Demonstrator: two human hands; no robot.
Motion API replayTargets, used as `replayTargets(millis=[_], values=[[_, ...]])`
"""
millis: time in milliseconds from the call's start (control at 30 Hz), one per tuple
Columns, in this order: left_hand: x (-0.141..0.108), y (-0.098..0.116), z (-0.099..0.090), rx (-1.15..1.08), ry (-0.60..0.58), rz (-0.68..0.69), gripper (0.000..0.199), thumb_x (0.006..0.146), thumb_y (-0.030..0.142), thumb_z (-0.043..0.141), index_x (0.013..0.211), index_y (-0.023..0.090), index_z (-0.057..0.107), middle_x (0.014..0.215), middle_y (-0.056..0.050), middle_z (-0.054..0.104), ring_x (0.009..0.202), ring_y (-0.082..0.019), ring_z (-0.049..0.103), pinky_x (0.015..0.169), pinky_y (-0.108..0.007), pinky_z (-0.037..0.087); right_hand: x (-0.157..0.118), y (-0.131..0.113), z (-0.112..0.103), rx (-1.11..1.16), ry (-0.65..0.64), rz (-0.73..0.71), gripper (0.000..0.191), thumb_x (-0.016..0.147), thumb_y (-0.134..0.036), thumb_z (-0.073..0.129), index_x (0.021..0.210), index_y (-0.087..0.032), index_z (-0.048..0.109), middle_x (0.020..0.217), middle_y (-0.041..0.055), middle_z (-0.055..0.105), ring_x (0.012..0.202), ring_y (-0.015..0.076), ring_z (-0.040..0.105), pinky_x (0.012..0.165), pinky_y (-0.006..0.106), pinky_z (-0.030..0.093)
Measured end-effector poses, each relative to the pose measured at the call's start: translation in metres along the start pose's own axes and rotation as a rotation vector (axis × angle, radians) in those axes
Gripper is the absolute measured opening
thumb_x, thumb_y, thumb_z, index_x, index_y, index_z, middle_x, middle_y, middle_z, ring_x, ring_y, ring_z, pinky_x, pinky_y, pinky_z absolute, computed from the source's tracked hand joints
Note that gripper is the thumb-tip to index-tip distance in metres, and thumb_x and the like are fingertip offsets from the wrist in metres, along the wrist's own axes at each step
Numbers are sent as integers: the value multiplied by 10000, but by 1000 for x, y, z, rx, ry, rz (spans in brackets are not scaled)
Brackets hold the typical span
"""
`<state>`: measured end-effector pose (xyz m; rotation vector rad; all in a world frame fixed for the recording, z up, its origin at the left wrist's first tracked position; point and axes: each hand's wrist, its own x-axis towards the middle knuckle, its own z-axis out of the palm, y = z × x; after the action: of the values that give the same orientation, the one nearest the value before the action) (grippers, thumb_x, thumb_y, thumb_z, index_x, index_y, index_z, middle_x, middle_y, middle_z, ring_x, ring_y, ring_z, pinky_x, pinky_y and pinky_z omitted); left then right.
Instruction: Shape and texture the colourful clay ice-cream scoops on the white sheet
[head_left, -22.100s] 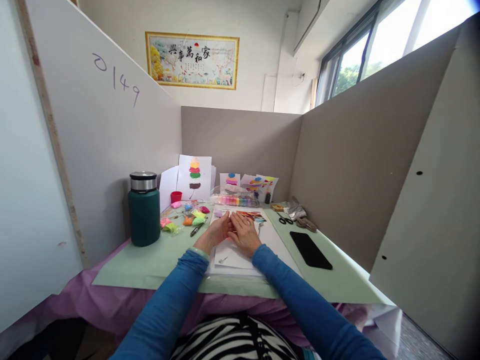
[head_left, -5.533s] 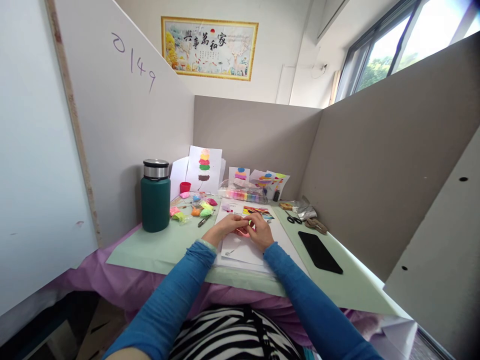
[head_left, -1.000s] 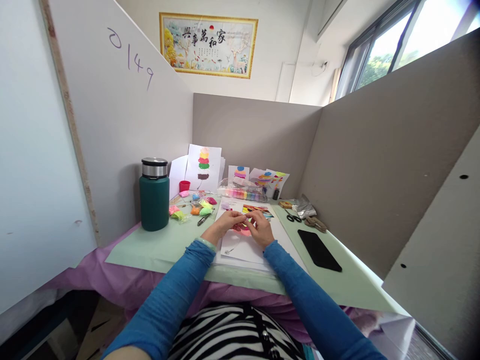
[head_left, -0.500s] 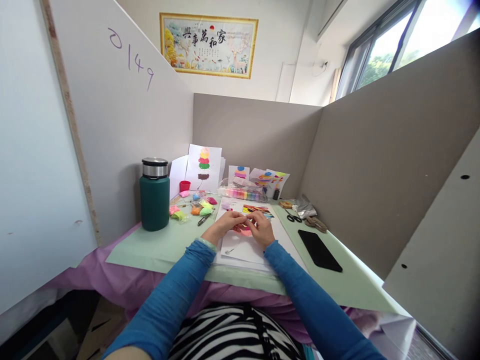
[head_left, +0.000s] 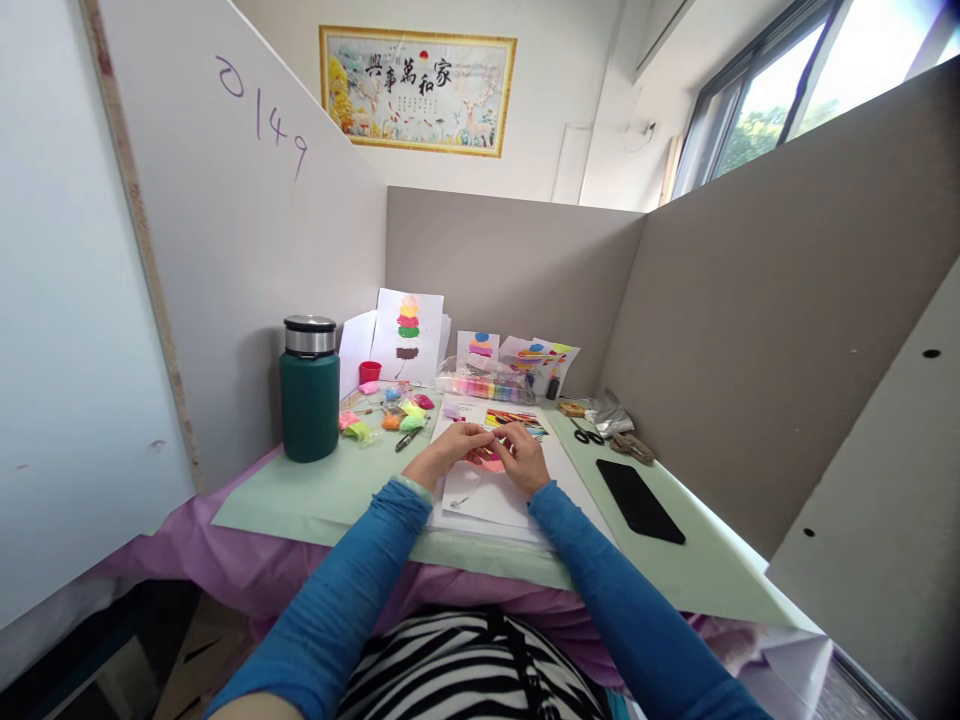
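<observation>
Over a white sheet of paper [head_left: 487, 505], my left hand [head_left: 452, 450] and my right hand [head_left: 523, 460] meet at their fingertips. Both are closed in a pinch. Whatever lies between the fingers is too small or hidden to name. Pink and magenta patches [head_left: 493, 464] show on the sheet just below the fingers, partly covered by them. A small dark drawing marks the sheet's lower left corner. Beyond my hands lies a picture with red, yellow and black stripes [head_left: 517, 421], partly hidden by my right hand.
To the left stand a green bottle [head_left: 309, 400], a pen [head_left: 409, 438], bagged coloured clay [head_left: 393, 420] and a red cup [head_left: 369, 372]. A clay box [head_left: 491, 387] lies behind. Scissors [head_left: 588, 434], a brown cord bundle [head_left: 632, 448] and a black phone [head_left: 640, 501] are at right. Partitions enclose the table.
</observation>
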<state>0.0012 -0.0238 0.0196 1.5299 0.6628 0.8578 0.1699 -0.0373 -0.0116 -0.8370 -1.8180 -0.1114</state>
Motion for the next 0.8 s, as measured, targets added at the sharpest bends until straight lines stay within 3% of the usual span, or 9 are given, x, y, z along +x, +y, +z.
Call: replayTargets(millis=[800], values=[[4,-4,-1,28,29,-43,461,623,527,778,772,104,670,652,-60,661,617,-139,630,603,-243,461,-2,5,1,-7,-59,32,138,896,-303,535,857,-200,618,866,52,614,641,137,534,590,281,456]])
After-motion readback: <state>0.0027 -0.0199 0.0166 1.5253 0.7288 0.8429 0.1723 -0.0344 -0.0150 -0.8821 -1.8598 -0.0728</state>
